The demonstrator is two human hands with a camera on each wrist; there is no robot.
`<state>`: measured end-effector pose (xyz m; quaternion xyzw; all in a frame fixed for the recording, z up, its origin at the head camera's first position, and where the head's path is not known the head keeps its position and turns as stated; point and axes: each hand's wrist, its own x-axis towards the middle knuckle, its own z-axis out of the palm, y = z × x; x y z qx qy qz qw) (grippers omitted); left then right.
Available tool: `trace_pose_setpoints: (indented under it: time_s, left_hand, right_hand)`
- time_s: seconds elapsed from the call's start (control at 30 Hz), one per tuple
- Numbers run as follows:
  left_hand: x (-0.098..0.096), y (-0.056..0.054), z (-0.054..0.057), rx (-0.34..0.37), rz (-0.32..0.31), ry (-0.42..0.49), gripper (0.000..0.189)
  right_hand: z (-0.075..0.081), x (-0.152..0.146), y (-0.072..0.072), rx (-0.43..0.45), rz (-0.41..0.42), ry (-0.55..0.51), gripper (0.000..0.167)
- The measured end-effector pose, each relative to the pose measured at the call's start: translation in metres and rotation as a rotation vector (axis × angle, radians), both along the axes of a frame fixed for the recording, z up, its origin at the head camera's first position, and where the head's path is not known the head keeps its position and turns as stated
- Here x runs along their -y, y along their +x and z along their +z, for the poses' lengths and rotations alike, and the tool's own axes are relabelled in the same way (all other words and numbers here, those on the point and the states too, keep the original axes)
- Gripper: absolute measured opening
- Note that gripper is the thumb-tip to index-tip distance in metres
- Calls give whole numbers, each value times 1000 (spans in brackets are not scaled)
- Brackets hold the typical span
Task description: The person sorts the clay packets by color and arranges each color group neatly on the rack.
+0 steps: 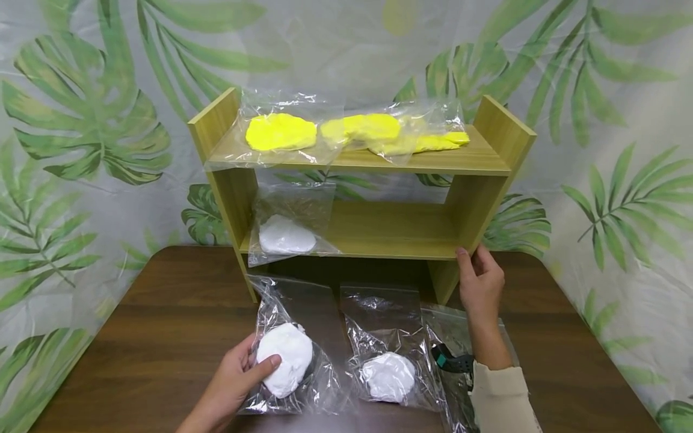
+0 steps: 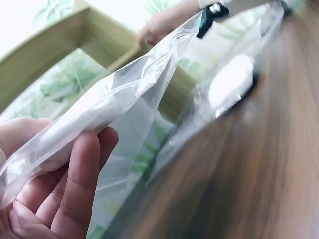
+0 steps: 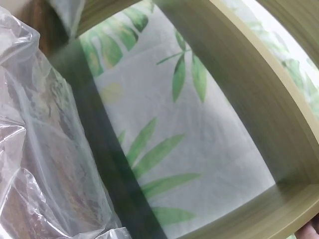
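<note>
My left hand (image 1: 233, 376) holds a clear plastic bag with a flattened white clay-like lump (image 1: 287, 361) inside, the thumb on top of the lump. In the left wrist view the fingers (image 2: 82, 174) curl under the bag, which is tilted above the table. My right hand (image 1: 482, 285) grips the right side panel of a two-tier wooden shelf (image 1: 395, 222), thumb at the front. Only a bit of that hand shows in the right wrist view's lower right corner. Another bagged white lump (image 1: 287, 234) sits at the left of the middle shelf.
Several bagged yellow lumps (image 1: 281, 132) lie along the top shelf. A second bagged white lump (image 1: 388, 377) lies on the dark wooden table (image 1: 135, 337), right of my left hand. Beside it another clear bag (image 1: 441, 322) lies partly under my right forearm. A leaf-patterned cloth (image 1: 346, 48) hangs behind.
</note>
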<state>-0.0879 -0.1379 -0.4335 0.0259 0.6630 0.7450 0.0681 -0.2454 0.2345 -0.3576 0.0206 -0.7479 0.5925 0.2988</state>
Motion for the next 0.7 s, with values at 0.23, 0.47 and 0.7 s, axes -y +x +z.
trace_pose_setpoints:
  time_s: [0.23,0.47,0.7]
  left_hand:
    - [-5,7,17,-113,-89,22,48]
    - [-12,16,34,-186,-185,62,49]
    - [-24,22,45,-204,-266,131,55]
  right_hand:
    - [-15,-8,-12,28,-24,1,33]
    - [-17,-8,-12,23,-24,-12,32]
    - [-17,-9,-12,4,-19,2,31]
